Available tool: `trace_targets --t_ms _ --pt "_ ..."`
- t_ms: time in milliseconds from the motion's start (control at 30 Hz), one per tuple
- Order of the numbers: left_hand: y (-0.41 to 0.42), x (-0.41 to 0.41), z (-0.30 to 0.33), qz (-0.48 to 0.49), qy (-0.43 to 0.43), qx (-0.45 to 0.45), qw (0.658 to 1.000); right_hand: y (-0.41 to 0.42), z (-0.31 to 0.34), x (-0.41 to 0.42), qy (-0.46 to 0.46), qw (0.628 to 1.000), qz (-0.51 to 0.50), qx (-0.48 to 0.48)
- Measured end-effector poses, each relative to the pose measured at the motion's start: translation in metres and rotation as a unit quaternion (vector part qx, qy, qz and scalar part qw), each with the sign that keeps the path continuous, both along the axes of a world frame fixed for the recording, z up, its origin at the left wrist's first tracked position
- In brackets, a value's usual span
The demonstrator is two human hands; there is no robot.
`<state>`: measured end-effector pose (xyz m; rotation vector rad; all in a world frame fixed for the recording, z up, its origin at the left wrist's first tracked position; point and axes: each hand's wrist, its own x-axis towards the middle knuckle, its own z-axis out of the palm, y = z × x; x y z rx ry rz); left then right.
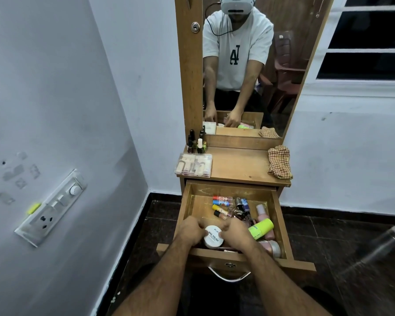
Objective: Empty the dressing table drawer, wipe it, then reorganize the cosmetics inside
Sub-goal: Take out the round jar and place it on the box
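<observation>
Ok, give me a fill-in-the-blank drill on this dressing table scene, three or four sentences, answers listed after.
1. Both hands, left hand and right hand, hold a round white jar whose lid reads NAIL ____.
2. The checkered cloth lies on the tabletop, at its ____ end.
3. The clear plastic case sits on the tabletop, just in front of the small ____ bottles.
4. The lime-green tube lies inside the open ____.

Missing words: polish; right; nail polish; drawer

Both forearms outstretched, left hand (190,231) and right hand (235,233) close together (fingers curled).
</observation>
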<state>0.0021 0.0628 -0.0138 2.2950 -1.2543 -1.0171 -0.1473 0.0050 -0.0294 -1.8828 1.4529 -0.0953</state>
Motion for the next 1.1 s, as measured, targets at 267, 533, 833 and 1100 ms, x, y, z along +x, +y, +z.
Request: trace_targets --t_ms 267,533,833,1100 --pt "0.003 0.005 -0.001 0.080 0.095 -0.135 0.983 0.000 0.002 -0.003 -0.182 0.979 -0.087 0.042" --pt "0.006 0.006 0.003 0.125 0.133 -0.211 0.960 0.009 0.021 -0.004 -0.337 0.922 -0.141 0.130" --pt "0.003 0.006 0.008 0.153 0.200 -0.224 0.941 -0.003 0.024 0.001 -0.380 0.892 -0.198 0.141" --pt "-0.054 0.046 0.060 0.187 0.216 -0.308 0.908 -0.053 0.078 0.053 -0.428 0.871 -0.217 0.106"
